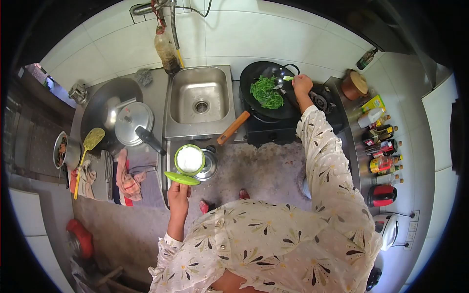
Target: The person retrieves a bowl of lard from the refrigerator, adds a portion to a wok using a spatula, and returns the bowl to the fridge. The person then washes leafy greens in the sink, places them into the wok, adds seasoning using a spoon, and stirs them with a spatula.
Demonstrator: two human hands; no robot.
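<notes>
A black wok (251, 77) with a wooden handle holds chopped green leaves (266, 92) on the stove. Over its right side my right hand (302, 85) is closed on a small spoon with a light green handle (288, 78). Near the sink's front edge, my left hand (179, 192) grips a green lidded container (189, 159). Its green lid (181, 178) is flipped open towards me, and white powder or grains fill it. The fingers of my left hand are partly hidden under the lid.
A steel sink (224, 117) lies left of the stove (273, 133). Further left are a pressure cooker (133, 124), a yellow slotted turner (93, 139), cloths (129, 179) and a pot (72, 151). Bottles (383, 163) and a red kettle (383, 195) line the right counter.
</notes>
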